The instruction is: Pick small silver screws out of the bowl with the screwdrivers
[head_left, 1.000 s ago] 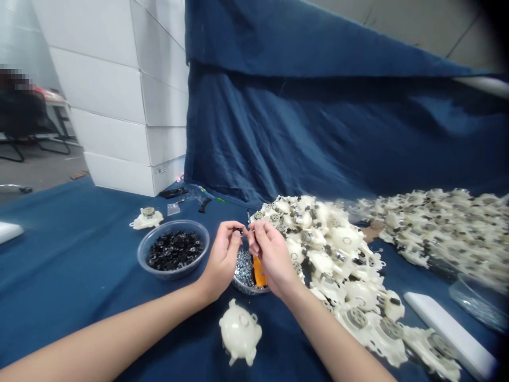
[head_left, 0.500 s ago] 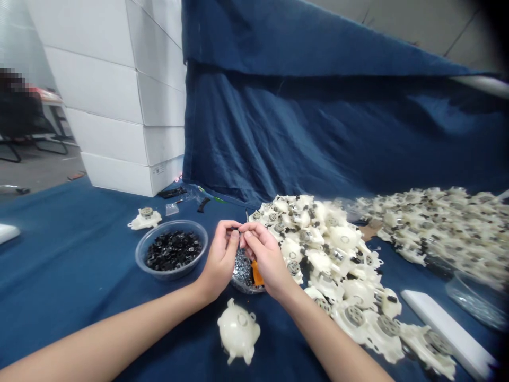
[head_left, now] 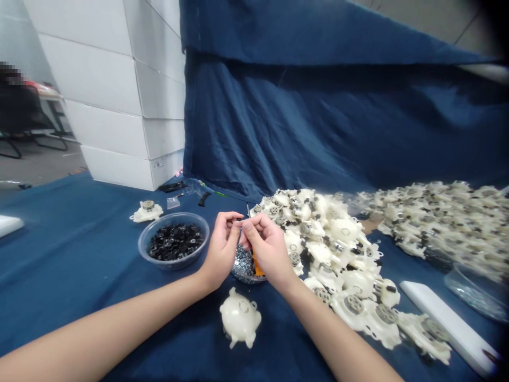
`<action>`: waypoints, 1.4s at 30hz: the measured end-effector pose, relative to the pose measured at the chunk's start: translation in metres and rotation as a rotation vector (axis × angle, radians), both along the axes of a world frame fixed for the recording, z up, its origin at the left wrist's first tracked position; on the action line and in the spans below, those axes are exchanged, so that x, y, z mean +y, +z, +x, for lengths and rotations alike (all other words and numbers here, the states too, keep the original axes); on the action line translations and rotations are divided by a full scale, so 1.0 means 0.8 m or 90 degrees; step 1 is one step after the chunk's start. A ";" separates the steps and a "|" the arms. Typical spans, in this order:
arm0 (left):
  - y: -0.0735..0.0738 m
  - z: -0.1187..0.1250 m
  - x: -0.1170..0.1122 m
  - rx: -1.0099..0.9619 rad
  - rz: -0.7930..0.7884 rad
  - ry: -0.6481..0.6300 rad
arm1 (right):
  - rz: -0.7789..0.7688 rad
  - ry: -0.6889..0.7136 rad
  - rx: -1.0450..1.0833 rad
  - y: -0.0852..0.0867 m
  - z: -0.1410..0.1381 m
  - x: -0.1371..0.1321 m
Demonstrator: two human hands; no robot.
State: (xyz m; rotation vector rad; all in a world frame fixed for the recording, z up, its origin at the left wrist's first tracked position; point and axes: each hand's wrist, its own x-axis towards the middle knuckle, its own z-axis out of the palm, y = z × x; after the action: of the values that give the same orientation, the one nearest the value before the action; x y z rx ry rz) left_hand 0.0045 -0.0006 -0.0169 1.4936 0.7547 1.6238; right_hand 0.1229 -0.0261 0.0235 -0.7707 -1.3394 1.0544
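Observation:
My left hand [head_left: 222, 249] and my right hand [head_left: 268, 249] meet over a clear bowl of small silver metal parts [head_left: 243, 262]. Thumbs and fingers of both are pinched closed, tip to tip. A small black piece [head_left: 239, 219] shows at the left fingertips; what the right fingers pinch is mostly hidden, with only a thin glint between the thumbs. An orange object [head_left: 257, 265] in the bowl is partly covered by my right hand. Below the hands, a cream plastic housing [head_left: 240, 319] lies dome up on the blue cloth. Left of them stands a clear bowl [head_left: 143, 253] of black parts [head_left: 175, 241].
A heap of cream housings [head_left: 342, 233] lies to the right, with another pile [head_left: 449, 217] beyond. One housing [head_left: 147, 211] sits behind the black-parts bowl. White boxes [head_left: 115, 127] are stacked at back left. A white bar [head_left: 445, 323] and clear tub [head_left: 477, 292] lie far right.
The whole view has shifted slightly, so table items appear a little higher. My hands remain pinched together above the bowl, with the fingertips slightly rearranged.

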 end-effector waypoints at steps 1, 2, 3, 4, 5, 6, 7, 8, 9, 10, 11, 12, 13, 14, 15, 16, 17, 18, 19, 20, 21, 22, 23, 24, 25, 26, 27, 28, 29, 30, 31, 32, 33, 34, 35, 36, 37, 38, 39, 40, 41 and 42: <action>0.000 0.000 -0.001 -0.003 -0.003 -0.004 | 0.009 0.006 -0.013 0.000 0.000 -0.001; 0.001 -0.001 -0.002 -0.005 -0.004 -0.006 | 0.017 0.011 -0.023 0.001 -0.001 -0.001; 0.002 -0.001 -0.002 -0.006 -0.006 -0.005 | 0.022 0.016 -0.028 0.001 -0.001 -0.002; 0.003 -0.001 -0.003 -0.008 -0.008 -0.001 | 0.026 0.019 -0.029 0.002 -0.001 -0.003; 0.004 -0.001 -0.003 -0.010 -0.011 0.001 | 0.025 0.019 -0.028 0.003 -0.002 -0.003; 0.005 -0.001 -0.004 -0.013 -0.017 0.000 | 0.024 0.016 -0.026 0.004 -0.002 -0.004; 0.005 -0.001 -0.004 -0.018 -0.022 -0.003 | 0.023 0.009 -0.024 0.004 -0.002 -0.004; 0.006 -0.001 -0.005 -0.022 -0.027 -0.007 | 0.021 0.000 -0.020 0.005 -0.003 -0.004; 0.006 -0.001 -0.005 -0.025 -0.031 -0.009 | 0.019 -0.008 -0.018 0.006 -0.003 -0.005; 0.007 0.000 -0.005 -0.026 -0.032 -0.010 | 0.015 -0.014 -0.015 0.006 -0.003 -0.005; 0.006 0.000 -0.005 -0.027 -0.032 -0.010 | 0.009 -0.020 -0.012 0.006 -0.003 -0.005; 0.006 0.000 -0.005 -0.026 -0.032 -0.009 | 0.001 -0.027 -0.008 0.006 -0.003 -0.005; 0.005 0.000 -0.004 -0.024 -0.031 -0.007 | -0.009 -0.033 -0.003 0.005 -0.003 -0.005; 0.004 0.000 -0.003 -0.023 -0.029 -0.005 | -0.015 -0.040 0.002 0.004 -0.003 -0.005; 0.003 0.000 -0.002 -0.022 -0.027 -0.005 | -0.020 -0.048 0.009 0.004 -0.003 -0.004; 0.002 0.000 -0.002 -0.021 -0.025 -0.006 | -0.023 -0.057 0.019 0.003 -0.003 -0.003; 0.001 0.000 -0.001 -0.019 -0.024 -0.010 | -0.025 -0.063 0.032 0.002 -0.003 -0.002; 0.000 -0.001 0.000 -0.018 -0.025 -0.016 | -0.029 -0.067 0.046 0.002 -0.002 0.000; 0.000 -0.001 0.000 -0.018 -0.028 -0.023 | -0.036 -0.066 0.060 0.002 -0.001 0.001; -0.001 -0.001 0.000 -0.020 -0.032 -0.029 | -0.045 -0.064 0.072 0.002 -0.001 0.003; -0.001 -0.001 0.000 -0.021 -0.035 -0.032 | -0.054 -0.061 0.081 0.002 0.000 0.004; -0.002 -0.001 0.000 -0.022 -0.038 -0.032 | -0.058 -0.060 0.087 0.003 0.001 0.004; -0.002 -0.002 -0.001 -0.021 -0.041 -0.031 | -0.054 -0.064 0.088 0.003 0.002 0.004; -0.002 -0.002 -0.001 -0.020 -0.043 -0.028 | -0.046 -0.071 0.084 0.004 0.003 0.003; -0.002 -0.002 -0.001 -0.018 -0.044 -0.025 | -0.034 -0.080 0.077 0.005 0.003 0.002; -0.002 -0.003 -0.002 -0.016 -0.045 -0.021 | -0.021 -0.088 0.068 0.007 0.004 0.000; -0.002 -0.003 -0.002 -0.016 -0.045 -0.019 | -0.011 -0.095 0.060 0.008 0.004 -0.002; -0.003 -0.003 -0.002 -0.018 -0.046 -0.019 | -0.002 -0.099 0.053 0.009 0.004 -0.004; -0.003 -0.003 -0.002 -0.021 -0.049 -0.021 | 0.004 -0.103 0.044 0.010 0.004 -0.005; -0.003 -0.004 -0.002 -0.024 -0.053 -0.024 | 0.009 -0.105 0.031 0.010 0.005 -0.005; -0.003 -0.004 -0.002 -0.028 -0.058 -0.028 | 0.013 -0.107 0.014 0.010 0.006 -0.005; -0.003 -0.004 -0.002 -0.033 -0.062 -0.031 | 0.015 -0.107 -0.007 0.010 0.007 -0.005; -0.003 -0.003 -0.002 -0.037 -0.065 -0.034 | 0.019 -0.112 -0.031 0.009 0.008 -0.004; -0.003 -0.003 -0.002 -0.041 -0.068 -0.034 | 0.027 -0.124 -0.056 0.008 0.010 -0.002; -0.003 -0.003 -0.001 -0.045 -0.071 -0.033 | 0.037 -0.144 -0.084 0.007 0.012 -0.001; -0.003 -0.003 -0.001 -0.050 -0.073 -0.032 | 0.050 -0.169 -0.114 0.006 0.014 0.000; -0.003 -0.003 0.000 -0.053 -0.075 -0.028 | 0.064 -0.195 -0.146 0.005 0.015 0.001; -0.004 -0.003 0.000 -0.057 -0.074 -0.025 | 0.078 -0.217 -0.176 0.004 0.016 0.003; -0.004 -0.003 0.001 -0.060 -0.071 -0.023 | 0.091 -0.232 -0.204 0.003 0.017 0.003; -0.004 -0.003 0.001 -0.061 -0.064 -0.023 | 0.106 -0.239 -0.228 0.003 0.017 0.004; -0.005 -0.004 0.002 -0.061 -0.056 -0.025 | 0.121 -0.239 -0.248 0.003 0.017 0.005; -0.005 -0.004 0.002 -0.060 -0.049 -0.030 | 0.139 -0.239 -0.263 0.002 0.017 0.005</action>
State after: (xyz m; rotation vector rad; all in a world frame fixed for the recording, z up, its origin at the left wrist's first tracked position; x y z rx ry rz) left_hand 0.0014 0.0011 -0.0213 1.3611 0.7162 1.5996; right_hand 0.1364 -0.0219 0.0254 -1.0613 -1.5466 0.4565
